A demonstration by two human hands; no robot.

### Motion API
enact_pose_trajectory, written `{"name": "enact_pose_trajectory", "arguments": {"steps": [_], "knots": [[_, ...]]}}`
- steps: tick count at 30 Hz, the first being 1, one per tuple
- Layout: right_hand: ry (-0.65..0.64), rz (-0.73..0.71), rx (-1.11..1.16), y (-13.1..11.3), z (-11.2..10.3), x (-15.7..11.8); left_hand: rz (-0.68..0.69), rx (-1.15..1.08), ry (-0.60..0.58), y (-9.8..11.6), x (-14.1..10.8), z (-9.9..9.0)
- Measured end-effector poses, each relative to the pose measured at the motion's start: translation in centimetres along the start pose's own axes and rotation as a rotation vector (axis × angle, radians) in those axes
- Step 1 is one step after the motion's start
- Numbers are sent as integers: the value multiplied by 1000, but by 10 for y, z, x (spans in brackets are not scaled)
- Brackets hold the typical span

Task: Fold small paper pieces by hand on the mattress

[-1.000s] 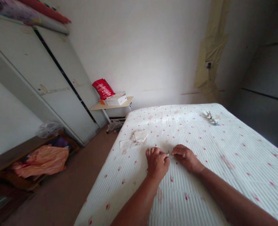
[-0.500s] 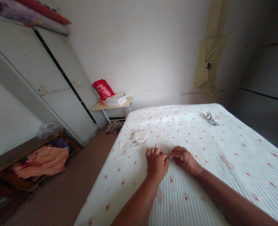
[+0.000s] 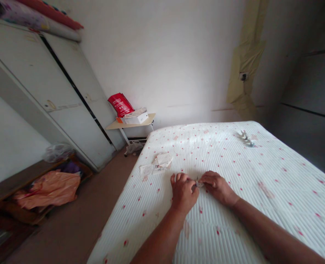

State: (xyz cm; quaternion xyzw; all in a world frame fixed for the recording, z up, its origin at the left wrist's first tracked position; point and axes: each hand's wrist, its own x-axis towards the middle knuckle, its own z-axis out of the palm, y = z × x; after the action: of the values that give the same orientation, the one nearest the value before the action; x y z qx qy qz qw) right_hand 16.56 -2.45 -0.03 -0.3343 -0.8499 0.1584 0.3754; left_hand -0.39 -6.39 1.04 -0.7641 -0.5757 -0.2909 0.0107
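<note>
Near the middle of the white quilted bed cover (image 3: 234, 220), my left hand (image 3: 183, 190) and my right hand (image 3: 216, 186) meet at their fingertips. Between them they pinch a small crumpled piece of paper (image 3: 199, 184), mostly covered by the fingers. Printed paper pieces (image 3: 162, 160) lie in a loose pile beyond my left hand. Farther off on the right of the bed is a row of small twisted whitish pieces (image 3: 245, 138).
A small table (image 3: 114, 125) past the bed's far left corner bears a red bag (image 3: 120, 105) and a white box (image 3: 137, 118). Grey cabinets (image 3: 69, 110) stand at the left, above a low wooden unit with an orange cloth (image 3: 51, 190).
The fingers have shifted slightly around the small piece, and a little more of it shows between them. The other things have not moved.
</note>
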Motion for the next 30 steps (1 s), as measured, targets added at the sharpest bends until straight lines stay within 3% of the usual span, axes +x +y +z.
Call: {"name": "enact_pose_trajectory", "arguments": {"steps": [12, 17, 21, 30], "knots": [[-40, 44, -19, 5, -16, -9, -9, -116, -29, -17, -6, -8], [-125, 47, -31, 0, -24, -12, 10, -127, -73, -27, -9, -12], [-191, -13, -215, -12, -24, -17, 45, -99, -103, -28, -9, -13], [-188, 79, -529, -34, -10, -26, 87, 9, -159, -21, -9, -12]]}}
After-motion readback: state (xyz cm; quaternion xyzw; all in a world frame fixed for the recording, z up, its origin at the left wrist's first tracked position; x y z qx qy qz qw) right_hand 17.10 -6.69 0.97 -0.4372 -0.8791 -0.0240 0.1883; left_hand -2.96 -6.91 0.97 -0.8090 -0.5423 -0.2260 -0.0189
